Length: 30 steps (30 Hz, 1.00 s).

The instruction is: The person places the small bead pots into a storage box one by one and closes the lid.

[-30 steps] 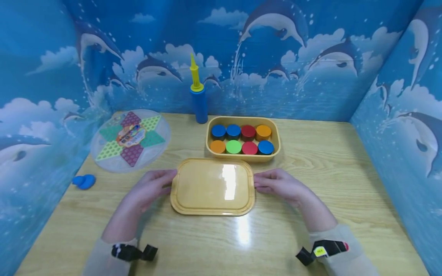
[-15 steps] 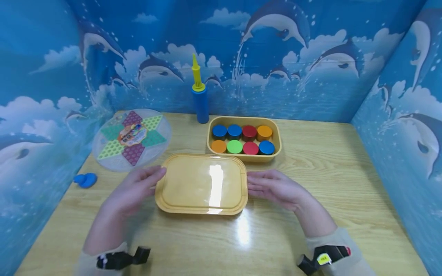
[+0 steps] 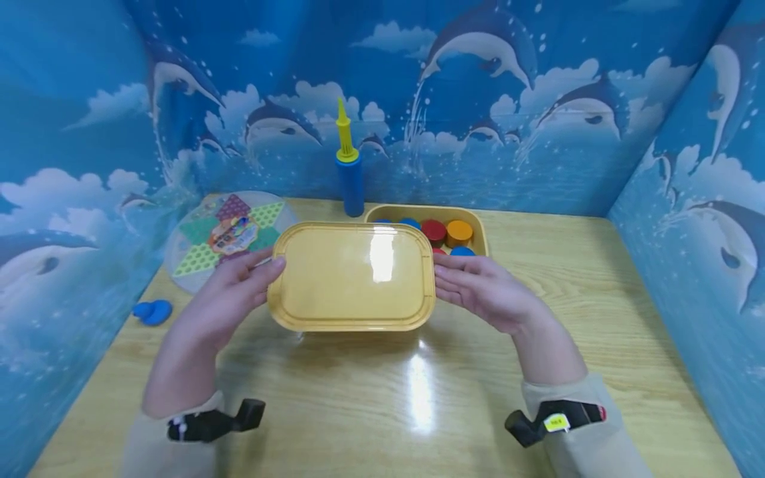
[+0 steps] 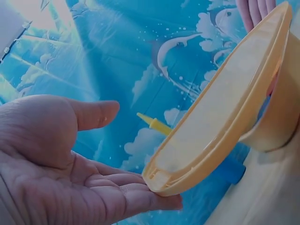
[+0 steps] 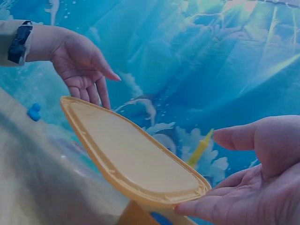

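A yellow plastic lid (image 3: 352, 279) is up off the table between my two hands, in front of the box and overlapping its near side. My left hand (image 3: 236, 289) supports its left edge on fairly straight fingers; in the left wrist view the thumb (image 4: 96, 115) stands apart from it. At the opposite edge, my right hand (image 3: 484, 289) touches the lid with extended fingers, its thumb (image 5: 239, 138) also clear of it. Behind is the yellow box (image 3: 481, 226) holding red, orange and blue round-capped pots (image 3: 459, 234), partly hidden by the lid.
Beyond the box's left end stands a blue hand pump (image 3: 351, 186) with a yellow nozzle. A round star-patterned game board (image 3: 197, 232) lies at the left, near a small blue knobbed piece (image 3: 154, 312). Printed dolphin curtains (image 3: 454, 113) enclose the wooden table (image 3: 358, 405).
The lid first shifted left, then rose off the table and moved toward the box with both hands. It now covers part of the box and its pots from view.
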Available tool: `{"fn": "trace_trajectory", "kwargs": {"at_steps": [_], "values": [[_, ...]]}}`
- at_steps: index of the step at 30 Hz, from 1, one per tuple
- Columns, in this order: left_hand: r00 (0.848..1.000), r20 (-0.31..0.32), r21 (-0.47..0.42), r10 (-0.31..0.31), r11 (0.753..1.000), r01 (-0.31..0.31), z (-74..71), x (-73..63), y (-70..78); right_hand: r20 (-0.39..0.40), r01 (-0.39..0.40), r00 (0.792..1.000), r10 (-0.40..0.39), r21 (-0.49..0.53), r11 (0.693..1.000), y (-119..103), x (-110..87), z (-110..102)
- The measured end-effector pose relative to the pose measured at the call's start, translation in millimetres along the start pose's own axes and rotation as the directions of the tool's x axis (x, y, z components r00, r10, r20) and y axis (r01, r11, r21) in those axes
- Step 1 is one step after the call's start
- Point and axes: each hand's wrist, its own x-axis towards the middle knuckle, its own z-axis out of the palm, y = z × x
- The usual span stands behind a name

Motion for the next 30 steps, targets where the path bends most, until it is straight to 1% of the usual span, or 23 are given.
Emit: {"fn": "trace_trajectory", "kwargs": {"at_steps": [4,7,9,11,15,18,24,30], "values": [[1.0,0.008,-0.023,0.011,1.0,-0.011,5.8,10.3,10.0,-0.012,0.049,0.999,-0.049,-0.004,0.999,-8.0,2.0,-6.2],[1.0,0.014,-0.034,0.007,0.999,-0.007,11.0,20.4,16.6,-0.045,0.065,0.997,-0.066,-0.008,0.998,-12.2,2.7,-10.3],[0.999,0.032,-0.057,0.016,0.998,-0.014,14.7,28.7,19.8,-0.08,0.075,0.994,-0.076,-0.017,0.997,-14.0,2.8,-13.2],[0.999,0.036,-0.073,0.015,0.997,-0.013,19.9,37.5,23.0,-0.118,0.082,0.989,-0.084,-0.02,0.996,-15.2,3.1,-15.8],[1.0,0.019,-0.078,-0.021,0.997,0.022,31.1,55.6,28.1,-0.172,0.101,0.98,-0.101,-0.012,0.995,-16.2,3.3,-21.3],[0.999,0.02,-0.089,-0.038,0.995,0.04,39.6,67.7,31.3,-0.198,0.098,0.975,-0.099,-0.015,0.995,-15.7,2.2,-25.7],[0.997,0.07,-0.094,-0.022,0.995,0.028,55.1,84.5,35.9,-0.251,0.068,0.965,-0.076,-0.041,0.997,-12.8,-3.2,-36.6],[0.995,0.093,-0.162,0.027,0.987,-0.011,63.7,91.6,31.8,-0.292,0.029,0.956,-0.036,-0.03,0.999,-7.7,-6.2,-45.6]]}}
